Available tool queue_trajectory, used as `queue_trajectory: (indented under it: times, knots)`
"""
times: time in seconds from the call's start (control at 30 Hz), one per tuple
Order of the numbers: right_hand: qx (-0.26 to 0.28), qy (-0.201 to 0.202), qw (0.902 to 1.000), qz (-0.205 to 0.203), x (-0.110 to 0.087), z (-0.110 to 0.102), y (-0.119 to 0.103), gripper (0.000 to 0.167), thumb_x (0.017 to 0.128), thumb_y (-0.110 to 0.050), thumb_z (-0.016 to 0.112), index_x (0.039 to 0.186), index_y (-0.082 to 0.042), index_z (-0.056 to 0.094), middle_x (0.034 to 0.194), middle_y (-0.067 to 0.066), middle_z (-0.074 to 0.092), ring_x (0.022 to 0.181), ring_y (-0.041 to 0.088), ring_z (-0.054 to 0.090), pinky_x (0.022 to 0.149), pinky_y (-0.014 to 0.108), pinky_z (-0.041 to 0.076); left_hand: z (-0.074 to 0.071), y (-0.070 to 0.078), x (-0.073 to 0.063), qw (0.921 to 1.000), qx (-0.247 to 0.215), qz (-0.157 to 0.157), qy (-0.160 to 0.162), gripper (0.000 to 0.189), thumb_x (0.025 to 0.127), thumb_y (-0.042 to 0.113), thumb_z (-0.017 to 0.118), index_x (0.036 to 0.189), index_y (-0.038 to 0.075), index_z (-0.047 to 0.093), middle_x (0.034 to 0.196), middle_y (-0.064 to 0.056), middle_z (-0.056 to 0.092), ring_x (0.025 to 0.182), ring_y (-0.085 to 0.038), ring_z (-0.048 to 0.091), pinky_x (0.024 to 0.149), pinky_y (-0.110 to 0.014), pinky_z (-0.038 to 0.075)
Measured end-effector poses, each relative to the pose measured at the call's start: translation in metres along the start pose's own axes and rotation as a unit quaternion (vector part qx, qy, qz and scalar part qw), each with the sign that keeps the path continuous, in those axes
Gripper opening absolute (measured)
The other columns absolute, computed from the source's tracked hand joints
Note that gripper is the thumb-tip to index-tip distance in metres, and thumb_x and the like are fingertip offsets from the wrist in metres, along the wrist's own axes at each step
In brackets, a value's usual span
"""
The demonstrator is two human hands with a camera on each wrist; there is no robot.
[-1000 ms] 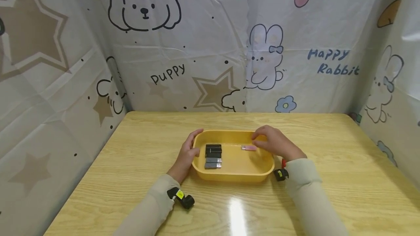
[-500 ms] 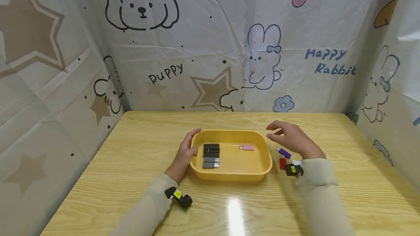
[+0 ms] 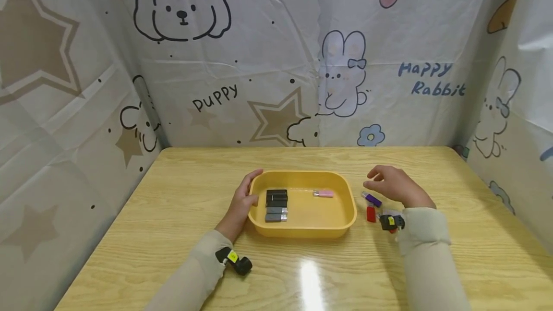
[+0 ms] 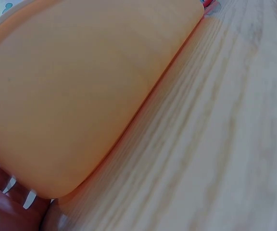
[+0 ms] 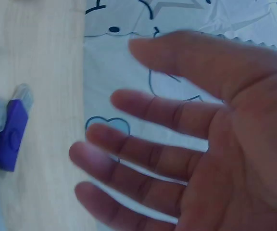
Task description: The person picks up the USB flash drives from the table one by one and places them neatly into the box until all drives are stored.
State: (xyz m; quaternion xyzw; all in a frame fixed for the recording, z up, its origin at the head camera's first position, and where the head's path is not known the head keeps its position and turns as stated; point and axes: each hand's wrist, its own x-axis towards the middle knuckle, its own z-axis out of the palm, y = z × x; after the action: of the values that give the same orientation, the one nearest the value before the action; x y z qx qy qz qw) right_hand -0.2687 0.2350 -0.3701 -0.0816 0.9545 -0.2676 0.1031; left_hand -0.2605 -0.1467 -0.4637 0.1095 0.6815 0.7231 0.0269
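Note:
A yellow plastic tray [image 3: 302,233] stands on the table. My left hand [image 3: 239,205] grips its left end, the thumb over the rim and the fingers along the outside. Inside, black USB sticks [image 3: 276,197] and grey USB sticks [image 3: 275,217] lie in a column at the left, and a pink USB stick [image 3: 325,194] lies near the back right. My right hand [image 3: 395,186] hovers right of the tray with nothing in it; the right wrist view shows its fingers spread and relaxed. Below it lie a purple USB stick [image 5: 9,137] and a red USB stick [image 3: 371,214].
More sticks, one whitish, lie partly hidden behind the right wrist camera [image 3: 392,222]. The wooden table [image 3: 194,176] is bounded by a printed cloth [image 3: 242,61] at the back and both sides.
My right hand has withdrawn from over the pink USB stick in the tray and moved right, past the rim, uncovering the purple and red sticks. My left hand keeps its hold on the tray.

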Motion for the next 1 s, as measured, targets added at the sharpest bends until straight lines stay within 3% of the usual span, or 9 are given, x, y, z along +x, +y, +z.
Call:
queue_trajectory:
  times: [0.2,0.43,0.7,1.0]
  knots:
    - [-0.016,-0.021,0.9988,0.042,0.002,0.004,0.01,0.045,0.091,-0.038,0.06,0.114,0.001,0.059,0.112,0.019,0.06,0.096,0.033,0.055,0.08,0.048,0.047,0.0,-0.002,-0.001,0.9999,0.008,0.014,0.006,0.078,0.074,-0.014,0.038,0.146,0.016,0.035,0.148,-0.003,0.037,0.135,-0.023,0.036,0.11,-0.042,0.027]
    - [0.0,-0.036,0.9958,0.084,0.006,0.013,0.02,0.03,0.09,-0.029,0.063,0.104,-0.002,0.06,0.087,0.01,0.058,0.077,0.024,0.051,0.064,0.033,0.042,0.0,0.002,-0.002,1.0,0.003,-0.001,0.001,0.078,0.076,-0.017,0.037,0.148,0.013,0.031,0.151,-0.006,0.034,0.137,-0.024,0.033,0.111,-0.041,0.026]
    - [-0.002,-0.041,0.9957,0.083,0.01,0.018,0.025,0.022,0.089,-0.02,0.062,0.1,-0.001,0.06,0.074,0.007,0.053,0.066,0.02,0.049,0.058,0.03,0.039,0.006,0.026,-0.013,0.9998,0.016,0.001,-0.015,0.079,0.074,-0.018,0.037,0.149,0.004,0.026,0.153,-0.016,0.028,0.139,-0.033,0.028,0.111,-0.046,0.024]
    - [-0.004,-0.03,0.9973,0.067,0.009,0.02,0.029,0.013,0.083,-0.013,0.062,0.09,-0.002,0.062,0.078,0.009,0.056,0.067,0.02,0.05,0.058,0.031,0.041,0.007,0.027,-0.015,0.9999,0.0,-0.002,-0.014,0.08,0.072,-0.017,0.037,0.149,0.005,0.027,0.153,-0.016,0.028,0.14,-0.033,0.027,0.112,-0.048,0.022]
